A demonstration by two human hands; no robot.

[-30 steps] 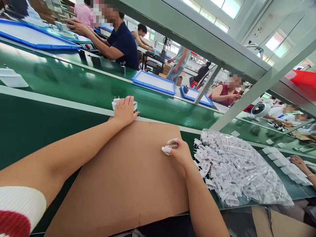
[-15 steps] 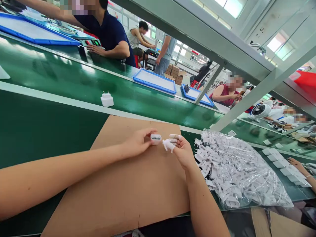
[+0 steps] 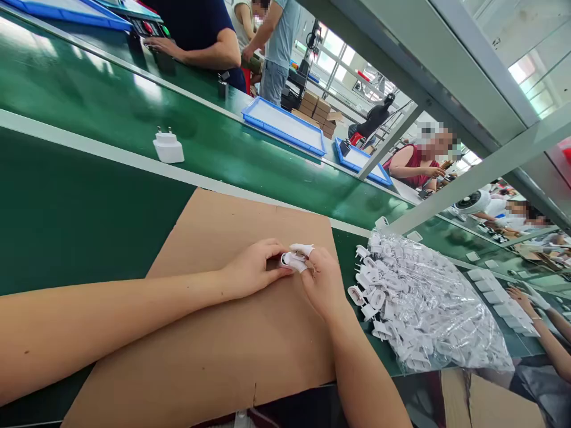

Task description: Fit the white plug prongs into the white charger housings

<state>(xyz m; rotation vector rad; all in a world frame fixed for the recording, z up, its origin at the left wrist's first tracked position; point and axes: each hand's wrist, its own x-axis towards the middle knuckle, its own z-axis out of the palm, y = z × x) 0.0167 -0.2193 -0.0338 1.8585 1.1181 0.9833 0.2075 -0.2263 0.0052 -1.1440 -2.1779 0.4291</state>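
Observation:
Above the cardboard sheet (image 3: 214, 333), a small white charger housing (image 3: 285, 260) is pinched in my left hand (image 3: 256, 267), its open end turned up towards me. My right hand (image 3: 322, 276), with white finger cots on the thumb and fingertips, is closed at the right side of the same housing. The fingers hide most of it, and I cannot tell whether a smaller part sits between them. To the right of that hand lies a clear plastic bag (image 3: 446, 309) spilling many white plug housings (image 3: 377, 297).
A white two-pin charger (image 3: 168, 147) stands on the green conveyor (image 3: 214, 145). Blue-rimmed trays (image 3: 285, 128) lie beyond it. A metal post (image 3: 473, 172) slants across the right. White boxes (image 3: 502, 300) sit by a co-worker's hand (image 3: 521, 300). Another person's arm (image 3: 200, 56) rests at the far side.
My right hand has moved left and closed at the housing in my left hand; the two hands were slightly apart before. The view has tilted, and the charger on the conveyor appears further left.

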